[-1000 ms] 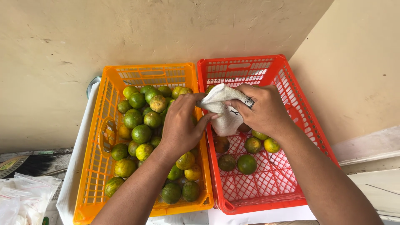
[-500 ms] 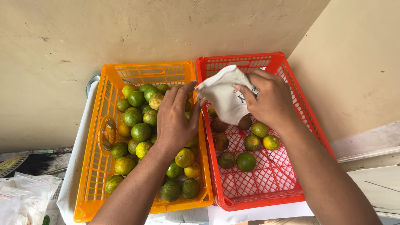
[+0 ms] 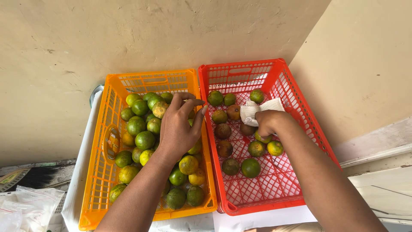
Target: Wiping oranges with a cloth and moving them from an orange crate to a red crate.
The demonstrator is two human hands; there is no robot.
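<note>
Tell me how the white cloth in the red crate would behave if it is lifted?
The white cloth is bunched and creased under the right hand, so it is probably floppy and would sag. It looks thin, likely light. It should not roll.

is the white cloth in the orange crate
No, the white cloth is held by the right hand inside the red crate, while the left hand reaches into the orange crate.

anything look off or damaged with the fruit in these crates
Yes. Several fruits in the red crate are brown and dull, such as one near its left wall, unlike the green and yellow ones in the orange crate. The right hand holds a white cloth there. Nothing is spilled.
</note>
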